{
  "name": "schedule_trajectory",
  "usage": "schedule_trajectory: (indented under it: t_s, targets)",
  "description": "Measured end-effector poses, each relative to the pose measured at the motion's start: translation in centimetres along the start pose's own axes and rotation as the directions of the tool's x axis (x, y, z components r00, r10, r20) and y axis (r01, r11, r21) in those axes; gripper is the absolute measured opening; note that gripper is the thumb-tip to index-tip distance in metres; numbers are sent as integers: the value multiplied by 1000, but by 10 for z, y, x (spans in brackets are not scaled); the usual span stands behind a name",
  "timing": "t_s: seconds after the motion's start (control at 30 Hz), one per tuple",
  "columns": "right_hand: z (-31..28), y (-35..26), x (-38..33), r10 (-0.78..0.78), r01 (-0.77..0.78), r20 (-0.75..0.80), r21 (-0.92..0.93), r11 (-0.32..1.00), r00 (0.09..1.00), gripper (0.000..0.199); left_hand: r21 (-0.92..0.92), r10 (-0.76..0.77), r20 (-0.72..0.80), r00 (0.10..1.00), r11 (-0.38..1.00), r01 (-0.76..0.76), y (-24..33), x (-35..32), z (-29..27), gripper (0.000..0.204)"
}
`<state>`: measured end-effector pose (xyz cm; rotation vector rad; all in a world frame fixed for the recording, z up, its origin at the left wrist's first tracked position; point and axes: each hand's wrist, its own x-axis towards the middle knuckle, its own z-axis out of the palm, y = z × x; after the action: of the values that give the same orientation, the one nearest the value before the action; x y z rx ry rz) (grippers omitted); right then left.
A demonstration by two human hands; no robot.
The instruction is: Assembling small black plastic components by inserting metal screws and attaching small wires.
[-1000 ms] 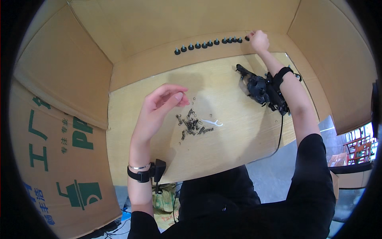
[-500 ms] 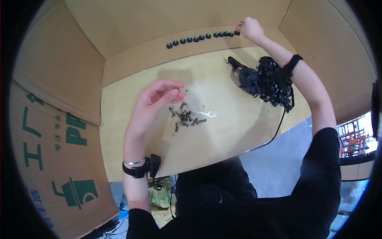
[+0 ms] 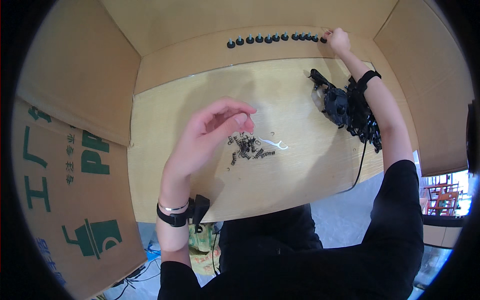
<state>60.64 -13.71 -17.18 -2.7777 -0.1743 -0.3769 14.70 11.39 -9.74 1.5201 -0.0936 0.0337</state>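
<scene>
Ten black knobs (image 3: pixel 275 38) stand in a row along the cardboard ledge (image 3: pixel 200 50) at the far edge of your desk (image 3: pixel 165 135), and your right hand (image 3: pixel 340 40) is at the right end of that row. Its fingers are curled together around the last knob (image 3: pixel 324 39), touching it; whether they truly pinch it you cannot tell from here.

One loose heap of small black springs (image 3: pixel 247 147) lies near the middle of the desk, too many and too tangled to count, with one white pick (image 3: pixel 274 144) just beside its right edge.

Your left hand (image 3: pixel 212 130) hovers above and to the left of the heap, fingers bent and pressed toward the thumb, pinching something tiny at the fingertips (image 3: pixel 245 117) that is too small to make out.

One black device (image 3: pixel 340 105) with a cable (image 3: pixel 361 165) lies on the right side of the desk, right against your right forearm, which stretches over it toward the ledge. Each wrist carries one black strap.

Cardboard walls (image 3: pixel 75 100) close the desk in on the left, back and right.
</scene>
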Motion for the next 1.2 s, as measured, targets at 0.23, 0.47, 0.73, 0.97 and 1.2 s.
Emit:
schedule_trajectory:
  t_s: [0.23, 0.47, 0.73, 0.97, 1.2]
  targets:
    - [-2, -4, -13, -47, 48, -7, 38, 998, 999, 29, 46, 49, 2, 999, 998, -49, -7, 1, -5, 20]
    - [-78, -16, -8, -143, 142, -190, -20, 990, 971, 32, 70, 85, -48, 995, 994, -81, -10, 1, -15, 20]
    - [-217, -63, -154, -313, 219, 450, 249, 943, 836, 36, 88, 87, -76, 993, 993, -81, -3, 3, -16, 21]
    - [-192, 13, -209, -551, 650, 409, -155, 744, 728, 25, 70, 102, -65, 993, 993, -97, -4, 3, -17, 20]
    - [-180, 55, -242, -501, 564, 341, -113, 818, 795, 29, 58, 116, -85, 990, 992, -111, -4, -1, -16, 21]
